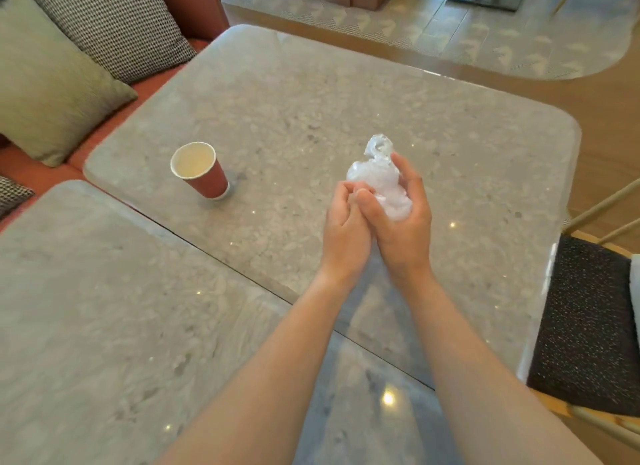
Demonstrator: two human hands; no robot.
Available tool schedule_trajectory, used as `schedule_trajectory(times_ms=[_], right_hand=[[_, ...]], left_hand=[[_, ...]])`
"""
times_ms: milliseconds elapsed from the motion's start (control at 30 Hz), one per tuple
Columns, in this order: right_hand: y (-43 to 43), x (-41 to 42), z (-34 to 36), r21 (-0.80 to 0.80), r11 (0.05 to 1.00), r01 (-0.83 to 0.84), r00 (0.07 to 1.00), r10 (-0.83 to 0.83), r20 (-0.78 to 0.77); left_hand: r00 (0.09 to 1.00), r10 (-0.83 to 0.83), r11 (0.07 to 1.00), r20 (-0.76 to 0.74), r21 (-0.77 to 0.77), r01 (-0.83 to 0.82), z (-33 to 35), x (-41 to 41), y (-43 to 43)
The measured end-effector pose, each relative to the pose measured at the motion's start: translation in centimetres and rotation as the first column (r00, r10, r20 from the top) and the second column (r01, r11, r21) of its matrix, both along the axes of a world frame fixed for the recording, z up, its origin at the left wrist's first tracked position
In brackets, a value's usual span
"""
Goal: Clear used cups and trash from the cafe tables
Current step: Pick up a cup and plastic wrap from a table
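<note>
A crumpled wad of clear plastic wrap [379, 177] is held above the middle of the grey stone table [294, 93]. My right hand [403, 218] wraps around the wad from the right, fingers curled over it. My left hand [344, 229] presses against it from the left, its fingertips tucked into the plastic by my right thumb. A red paper cup [202, 173] with a white inside stands upright on the table, well to the left of my hands. The cup looks empty.
A second grey table [104, 308] abuts the first at the lower left. A red bench with a green cushion [45, 83] and a checked cushion [114, 21] runs along the far left. A dark-seated chair [588, 326] stands at the right edge.
</note>
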State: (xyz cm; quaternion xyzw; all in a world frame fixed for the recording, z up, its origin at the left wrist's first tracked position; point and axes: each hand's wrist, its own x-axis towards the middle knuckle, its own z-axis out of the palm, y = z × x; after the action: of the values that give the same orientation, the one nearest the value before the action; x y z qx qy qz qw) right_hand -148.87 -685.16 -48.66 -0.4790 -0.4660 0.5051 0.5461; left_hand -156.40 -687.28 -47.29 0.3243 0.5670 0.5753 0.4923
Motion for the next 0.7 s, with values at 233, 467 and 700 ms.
schedule_trajectory(times_ms=[233, 467, 700], right_hand=[[-1.2, -3.9, 1.6, 0.057, 0.994, -0.093, 0.990, 0.087, 0.107], [-1.5, -7.6, 2.0, 0.054, 0.994, -0.094, 0.990, 0.088, 0.110], [-1.5, -10.2, 2.3, 0.023, 0.991, -0.135, 0.991, 0.136, -0.018]], left_hand=[[0.988, 0.156, 0.988, 0.004, 0.007, -0.156, 1.4, -3.2, -0.8], [0.971, 0.237, 0.969, 0.022, -0.076, -0.234, 1.5, -6.1, -1.4], [0.968, 0.241, 0.971, 0.071, -0.029, -0.239, 1.5, -8.5, -1.4]])
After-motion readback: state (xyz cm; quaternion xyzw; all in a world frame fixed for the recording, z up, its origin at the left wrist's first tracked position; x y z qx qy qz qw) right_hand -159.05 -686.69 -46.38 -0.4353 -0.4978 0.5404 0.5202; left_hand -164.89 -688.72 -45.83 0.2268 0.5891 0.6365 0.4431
